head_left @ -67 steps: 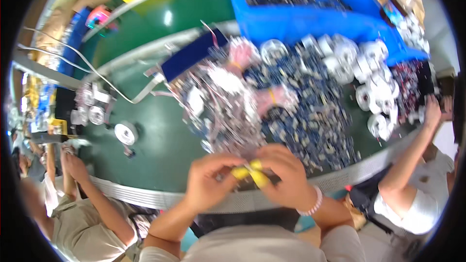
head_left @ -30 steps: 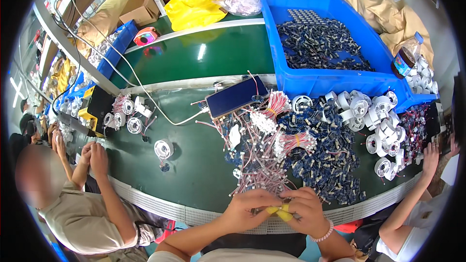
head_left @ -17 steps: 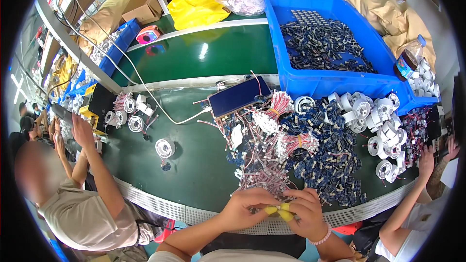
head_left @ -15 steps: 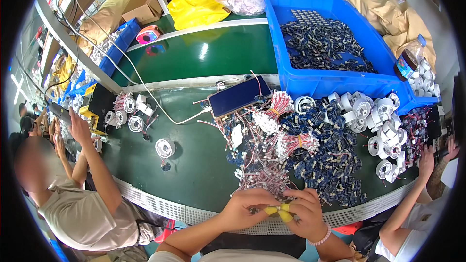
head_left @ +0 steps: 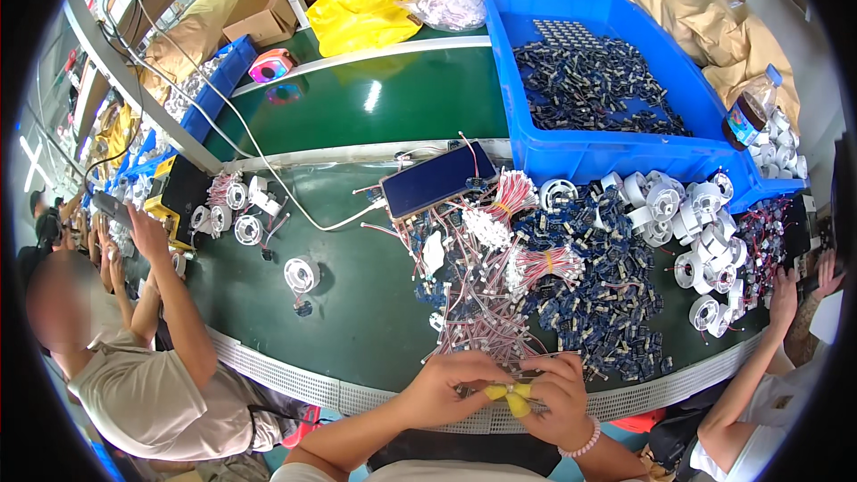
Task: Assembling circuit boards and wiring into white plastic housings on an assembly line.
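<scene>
My left hand (head_left: 449, 387) and my right hand (head_left: 555, 399) meet at the table's near edge, fingertips pinched close together. Yellow coverings (head_left: 516, 401) show at the fingertips where the hands meet. Whatever small piece lies between the fingers is too hidden to name. Just beyond my hands spreads a pile of red-and-white wires (head_left: 486, 326) with small white connectors. To its right lies a heap of small blue circuit boards (head_left: 607, 303). A rubber-banded wire bundle (head_left: 546, 266) rests between them, and a dark-screened phone (head_left: 437, 180) leans behind the wires.
A large blue bin (head_left: 580, 143) of circuit boards stands at the back right. White round housings (head_left: 705, 241) are heaped on the right; one housing (head_left: 302, 275) sits left of the wires. A white cable (head_left: 295, 201) crosses the table. Co-workers sit left and right.
My hands stay together in nearly the same place; the fingers and yellow coverings have shifted slightly. The wire and board piles look unchanged.
</scene>
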Demonstrator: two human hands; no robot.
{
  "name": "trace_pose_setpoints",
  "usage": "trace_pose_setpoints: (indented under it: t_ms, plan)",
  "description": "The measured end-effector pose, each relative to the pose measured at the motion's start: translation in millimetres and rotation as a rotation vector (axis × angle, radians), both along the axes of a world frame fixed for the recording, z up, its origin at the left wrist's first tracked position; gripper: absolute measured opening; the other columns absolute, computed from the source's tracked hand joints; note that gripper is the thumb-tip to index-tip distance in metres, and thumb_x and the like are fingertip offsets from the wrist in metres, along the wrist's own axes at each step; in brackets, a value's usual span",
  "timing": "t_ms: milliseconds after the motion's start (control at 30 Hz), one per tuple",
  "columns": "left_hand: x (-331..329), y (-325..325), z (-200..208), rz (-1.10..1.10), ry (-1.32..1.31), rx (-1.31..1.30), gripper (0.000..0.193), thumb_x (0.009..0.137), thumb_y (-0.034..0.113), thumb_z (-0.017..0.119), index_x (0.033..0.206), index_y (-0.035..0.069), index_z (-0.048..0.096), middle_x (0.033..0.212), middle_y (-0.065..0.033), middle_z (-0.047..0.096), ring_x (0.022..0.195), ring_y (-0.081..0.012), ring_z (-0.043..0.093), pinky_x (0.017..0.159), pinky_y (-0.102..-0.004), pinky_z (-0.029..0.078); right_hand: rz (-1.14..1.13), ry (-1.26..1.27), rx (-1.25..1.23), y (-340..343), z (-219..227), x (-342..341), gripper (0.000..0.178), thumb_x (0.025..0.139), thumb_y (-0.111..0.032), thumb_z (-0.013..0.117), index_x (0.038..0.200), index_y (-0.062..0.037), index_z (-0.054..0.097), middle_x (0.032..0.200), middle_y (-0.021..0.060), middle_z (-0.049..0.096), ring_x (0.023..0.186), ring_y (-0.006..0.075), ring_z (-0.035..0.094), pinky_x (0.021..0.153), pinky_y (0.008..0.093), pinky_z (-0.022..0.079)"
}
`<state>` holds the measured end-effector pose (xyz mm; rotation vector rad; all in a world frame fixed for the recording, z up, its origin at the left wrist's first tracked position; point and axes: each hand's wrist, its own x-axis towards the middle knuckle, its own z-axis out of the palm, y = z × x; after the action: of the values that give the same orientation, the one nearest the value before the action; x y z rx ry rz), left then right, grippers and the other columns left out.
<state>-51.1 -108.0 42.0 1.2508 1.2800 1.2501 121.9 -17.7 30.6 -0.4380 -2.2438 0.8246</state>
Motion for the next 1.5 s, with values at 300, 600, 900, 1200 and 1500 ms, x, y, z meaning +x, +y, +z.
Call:
trace_pose_setpoints:
  t_ms: [300, 600, 900, 1200, 1500]
  plan:
    - [5, -11, 3, -0.023, 0.042, -0.028, 0.025, 0.077, -0.004, 0.064, 0.1, 0.002, 0.065, 0.09, -0.0075, 0.062, 0.075, -0.0128, 0.061, 0.062, -0.0233, 0.05, -0.028, -0.034, 0.026, -16, -1, 6, 0.018, 0.066, -0.014, 0.074, 0.07, -0.0109, 0.057, 0.065, 0.001, 0.058, 0.085, 0.0191, 0.061, 0.074, 0.0367, 0.036]
    - [-6, 6, 9, 0.112, -0.244, -0.112, 0.024, 0.076, -0.013, 0.058, 0.097, -0.002, 0.064, 0.087, -0.0073, 0.061, 0.079, -0.0141, 0.063, 0.068, -0.0238, 0.052, 0.144, 0.075, -0.313, 20, 5, -12, 0.014, 0.069, -0.006, 0.067, 0.081, -0.0058, 0.062, 0.094, 0.0118, 0.063, 0.089, 0.0267, 0.06, 0.078, 0.0349, 0.042]
    - [-5, 15, -4, 0.076, -0.398, -0.043, 0.023, 0.079, -0.014, 0.056, 0.1, -0.006, 0.061, 0.091, -0.0099, 0.06, 0.086, -0.0182, 0.064, 0.075, -0.0286, 0.053, 0.225, 0.006, -0.557, 32, -3, -12, 0.013, 0.072, -0.005, 0.07, 0.081, -0.0008, 0.062, 0.091, 0.013, 0.065, 0.092, 0.0241, 0.061, 0.078, 0.0328, 0.045]
    - [1, 14, -2, 0.13, -0.136, -0.049, 0.026, 0.072, -0.015, 0.06, 0.095, -0.004, 0.065, 0.084, -0.0094, 0.06, 0.075, -0.012, 0.059, 0.063, -0.0212, 0.049, 0.085, 0.072, -0.255, 26, -2, -6, 0.018, 0.072, -0.01, 0.071, 0.07, -0.0094, 0.054, 0.073, 0.0021, 0.059, 0.088, 0.0209, 0.064, 0.075, 0.0351, 0.036]
    - [2, 16, -3, -0.004, -0.172, -0.154, 0.027, 0.068, -0.018, 0.06, 0.089, -0.003, 0.069, 0.074, -0.0094, 0.062, 0.068, -0.0128, 0.06, 0.061, -0.0224, 0.048, 0.207, 0.086, -0.343, 29, -13, 6, 0.01, 0.077, -0.013, 0.069, 0.072, -0.0098, 0.062, 0.078, 0.0027, 0.064, 0.096, 0.0206, 0.063, 0.075, 0.0347, 0.032]
